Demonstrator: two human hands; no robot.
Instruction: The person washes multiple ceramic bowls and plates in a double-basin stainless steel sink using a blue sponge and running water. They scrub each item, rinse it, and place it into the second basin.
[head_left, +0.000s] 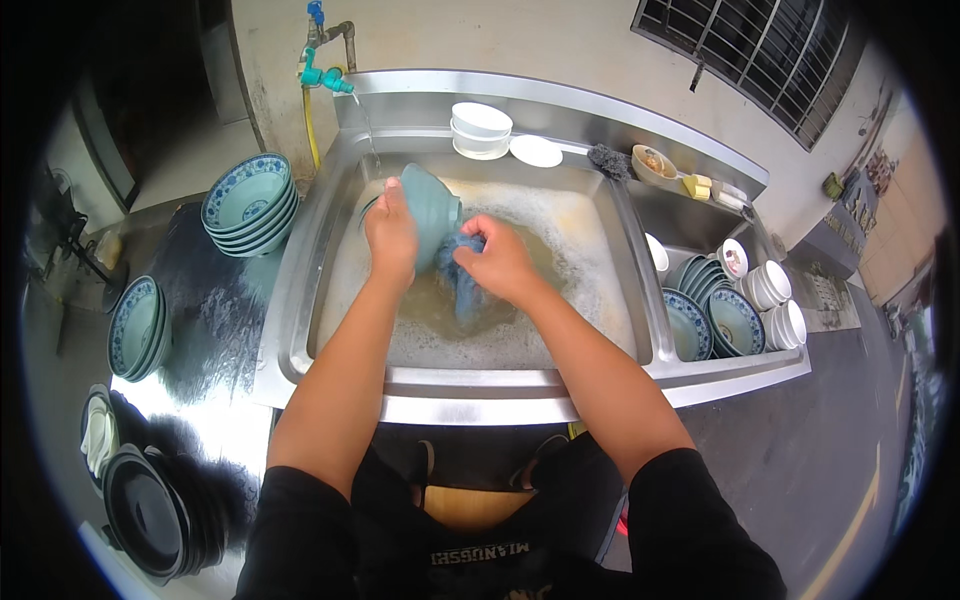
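My left hand (391, 232) grips a pale green bowl (427, 206), tilted on its side above the water of a stainless steel sink (480, 379). The bowl's outside and foot face right. In my right hand (499, 259) is a blue scrubbing cloth (461, 277), held against or close beside the bowl's lower right side. Its lower end hangs down to the murky water (420, 315). Foam (589, 247) floats around the basin's edges. Behind the bowl shows a bit of another rim, too hidden to make out.
Water runs from a green tap (330, 79) at the back left. White bowls (481, 131), a white dish (535, 151) and a dark scrubber (609, 161) sit on the back ledge. The right basin holds stacked bowls (735, 322). Patterned bowls (247, 202) and black plates (146, 517) stand left.
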